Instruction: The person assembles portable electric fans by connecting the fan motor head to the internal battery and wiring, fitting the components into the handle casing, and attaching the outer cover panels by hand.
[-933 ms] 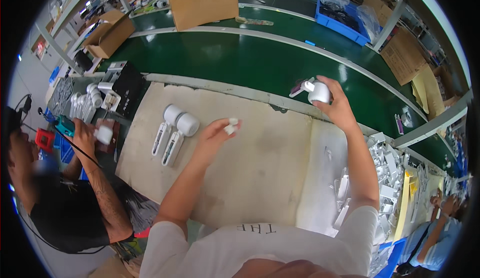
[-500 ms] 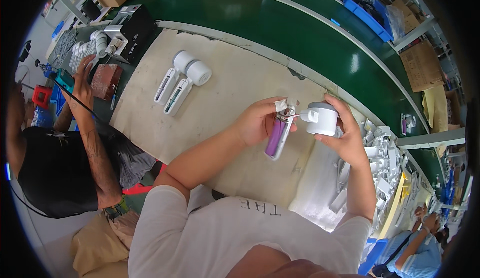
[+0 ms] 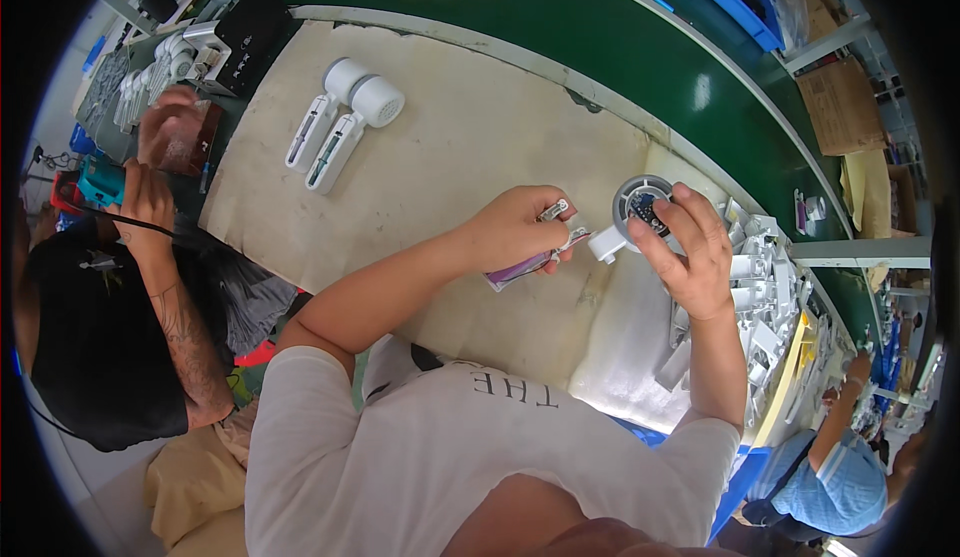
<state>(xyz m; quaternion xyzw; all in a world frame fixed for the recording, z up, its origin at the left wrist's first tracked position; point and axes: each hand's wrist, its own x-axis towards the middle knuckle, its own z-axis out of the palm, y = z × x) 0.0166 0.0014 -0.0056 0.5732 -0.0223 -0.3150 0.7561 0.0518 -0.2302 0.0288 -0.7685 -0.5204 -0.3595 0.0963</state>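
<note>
Left hand [image 3: 515, 229]: raised over the beige work mat [image 3: 470, 157], fingers curled around a slim purple cylindrical part [image 3: 522, 269] with a small metal clip at its top. Right hand [image 3: 688, 247]: raised just right of it, fingers gripping a white plastic handheld appliance body with round grey head [image 3: 632, 212], open face upward, circuitry visible inside. Far left on mat: two finished white appliances [image 3: 340, 122], side by side.
</note>
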